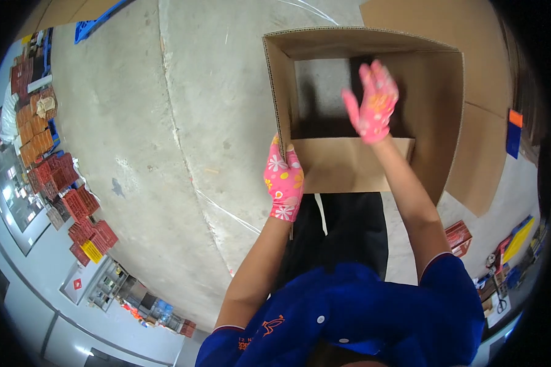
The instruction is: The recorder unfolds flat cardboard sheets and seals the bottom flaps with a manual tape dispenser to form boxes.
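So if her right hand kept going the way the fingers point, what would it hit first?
Probably the far inner wall of the cardboard box. The right hand is inside the open box, fingers pointing toward its far side; depth is hard to judge.

You've got open room inside the cardboard box (373, 165); its walls hem in your right hand (373, 104). Concrete floor (165, 122) to the left is open.

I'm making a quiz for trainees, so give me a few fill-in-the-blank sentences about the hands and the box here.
1. Both hands wear ____ flowered gloves.
2. The left hand grips the ____ corner of the box nearest the person.
3. The right hand is held open ____ the box.
4. The box stands over a ____ floor.

Missing words: pink; left; inside; concrete
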